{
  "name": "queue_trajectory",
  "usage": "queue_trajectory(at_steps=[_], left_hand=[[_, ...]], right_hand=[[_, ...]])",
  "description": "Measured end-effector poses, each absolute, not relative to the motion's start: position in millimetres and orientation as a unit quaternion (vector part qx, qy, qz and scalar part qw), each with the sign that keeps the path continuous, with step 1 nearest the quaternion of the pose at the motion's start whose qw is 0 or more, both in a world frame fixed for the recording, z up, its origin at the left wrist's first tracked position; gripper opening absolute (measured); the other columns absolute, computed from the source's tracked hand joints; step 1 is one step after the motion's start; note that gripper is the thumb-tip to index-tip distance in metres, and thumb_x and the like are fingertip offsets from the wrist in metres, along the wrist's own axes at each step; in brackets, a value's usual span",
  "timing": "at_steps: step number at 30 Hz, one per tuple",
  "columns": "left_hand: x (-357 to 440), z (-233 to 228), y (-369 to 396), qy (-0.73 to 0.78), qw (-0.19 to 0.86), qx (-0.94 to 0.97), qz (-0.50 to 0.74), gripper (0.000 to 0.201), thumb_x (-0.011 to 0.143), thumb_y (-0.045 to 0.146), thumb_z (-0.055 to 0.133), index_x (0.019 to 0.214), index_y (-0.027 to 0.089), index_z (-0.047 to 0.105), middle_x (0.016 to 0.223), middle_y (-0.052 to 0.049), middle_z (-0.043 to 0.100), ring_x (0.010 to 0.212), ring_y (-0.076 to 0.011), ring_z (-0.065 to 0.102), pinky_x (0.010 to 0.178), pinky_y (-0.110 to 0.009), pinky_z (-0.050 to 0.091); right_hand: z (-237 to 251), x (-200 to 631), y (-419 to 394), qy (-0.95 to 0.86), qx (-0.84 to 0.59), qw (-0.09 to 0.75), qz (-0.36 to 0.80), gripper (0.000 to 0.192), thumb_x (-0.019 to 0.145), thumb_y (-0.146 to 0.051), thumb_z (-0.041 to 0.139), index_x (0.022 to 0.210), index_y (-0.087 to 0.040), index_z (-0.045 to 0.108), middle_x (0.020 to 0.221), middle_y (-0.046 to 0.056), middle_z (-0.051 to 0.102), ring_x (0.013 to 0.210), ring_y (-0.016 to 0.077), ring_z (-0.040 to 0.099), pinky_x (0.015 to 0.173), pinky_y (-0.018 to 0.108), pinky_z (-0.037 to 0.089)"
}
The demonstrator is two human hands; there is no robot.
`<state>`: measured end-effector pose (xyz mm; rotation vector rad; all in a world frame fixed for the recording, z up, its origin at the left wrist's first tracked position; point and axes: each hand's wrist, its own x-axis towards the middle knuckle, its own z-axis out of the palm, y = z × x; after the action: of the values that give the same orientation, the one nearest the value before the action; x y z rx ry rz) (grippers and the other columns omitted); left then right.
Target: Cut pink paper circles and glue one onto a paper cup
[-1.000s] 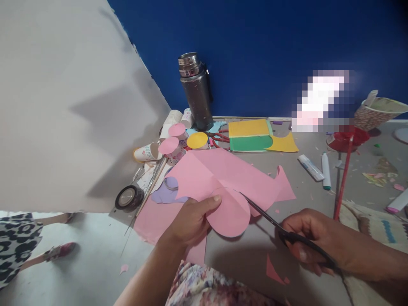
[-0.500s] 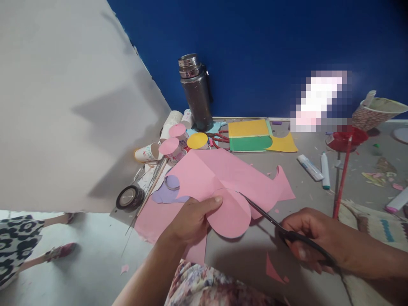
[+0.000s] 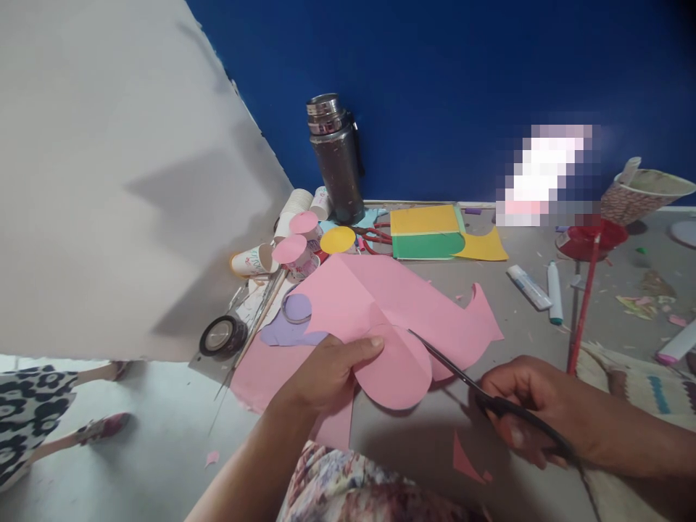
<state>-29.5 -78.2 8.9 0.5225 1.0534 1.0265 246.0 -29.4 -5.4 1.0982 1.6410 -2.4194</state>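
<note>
My left hand (image 3: 334, 370) pinches a sheet of pink paper (image 3: 407, 283), thumb on top and fingers hidden underneath. A rounded, partly cut flap (image 3: 399, 373) of the sheet hangs toward me, just right of the thumb. My right hand (image 3: 527, 409) is closed round the black handles of a pair of scissors (image 3: 451, 368). Their blades look nearly closed, with the tip on the paper at the top of the rounded flap. Under the sheet lie a purple paper piece (image 3: 291, 326) and more pink paper (image 3: 261, 377).
Behind the paper stand a steel flask (image 3: 340, 167) and paper cups (image 3: 261, 259), some topped with pink discs (image 3: 290, 249). Yellow and green sheets (image 3: 427, 232) lie at the back. Markers (image 3: 554, 293), a red stand (image 3: 584, 304) and a cloth (image 3: 652, 384) are right; black tape (image 3: 222, 335) sits left.
The rounded flap and my left hand have shifted slightly right and turned a little. The scissors' blades look closer together; my right hand has barely moved.
</note>
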Motion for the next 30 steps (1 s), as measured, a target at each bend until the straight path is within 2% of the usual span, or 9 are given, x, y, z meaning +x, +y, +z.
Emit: queue_trajectory(at_steps=[6, 12, 18, 23, 30], left_hand=[[-32.8, 7.4, -78.3, 0.493, 0.706, 0.235, 0.452, 0.029, 0.070, 0.038, 0.086, 0.073, 0.011, 0.078, 0.078, -0.011, 0.077, 0.076, -0.0236, 0.069, 0.075, -0.034, 0.053], [-35.9, 4.8, -79.7, 0.506, 0.696, 0.237, 0.451, 0.029, 0.071, 0.038, 0.086, 0.077, 0.011, 0.080, 0.079, -0.012, 0.077, 0.075, -0.0231, 0.068, 0.075, -0.034, 0.052], [-34.3, 6.6, -80.0, 0.523, 0.705, 0.221, 0.425, 0.026, 0.069, 0.037, 0.087, 0.070, 0.012, 0.079, 0.073, -0.010, 0.075, 0.069, -0.0221, 0.067, 0.070, -0.034, 0.052], [-36.8, 9.3, -78.9, 0.510, 0.713, 0.229, 0.423, 0.023, 0.074, 0.033, 0.085, 0.071, 0.010, 0.080, 0.071, -0.011, 0.075, 0.068, -0.0210, 0.067, 0.068, -0.031, 0.052], [-40.1, 6.1, -78.6, 0.505, 0.718, 0.234, 0.418, 0.024, 0.073, 0.034, 0.085, 0.073, 0.011, 0.080, 0.075, -0.012, 0.077, 0.070, -0.0227, 0.070, 0.071, -0.032, 0.055]], right_hand=[[-9.9, 248.6, -30.3, 0.521, 0.350, 0.007, -0.779, 0.048, 0.072, -0.058, 0.081, 0.065, -0.017, 0.059, 0.044, -0.006, 0.052, 0.037, 0.0036, 0.038, 0.035, 0.015, 0.023], [-8.6, 249.2, -30.4, 0.522, 0.360, 0.013, -0.773, 0.049, 0.071, -0.060, 0.081, 0.065, -0.017, 0.059, 0.045, -0.005, 0.054, 0.037, 0.0042, 0.038, 0.036, 0.016, 0.024], [-3.8, 246.5, -30.5, 0.531, 0.354, 0.016, -0.770, 0.054, 0.067, -0.066, 0.081, 0.064, -0.017, 0.060, 0.045, -0.005, 0.053, 0.038, 0.0046, 0.038, 0.035, 0.017, 0.023], [-3.6, 246.4, -30.5, 0.530, 0.355, 0.010, -0.770, 0.055, 0.066, -0.067, 0.081, 0.062, -0.017, 0.059, 0.044, -0.005, 0.052, 0.038, 0.0044, 0.037, 0.036, 0.017, 0.021], [-5.3, 246.3, -30.4, 0.528, 0.362, 0.017, -0.768, 0.051, 0.068, -0.061, 0.082, 0.061, -0.018, 0.056, 0.044, -0.006, 0.051, 0.037, 0.0044, 0.037, 0.035, 0.017, 0.023]])
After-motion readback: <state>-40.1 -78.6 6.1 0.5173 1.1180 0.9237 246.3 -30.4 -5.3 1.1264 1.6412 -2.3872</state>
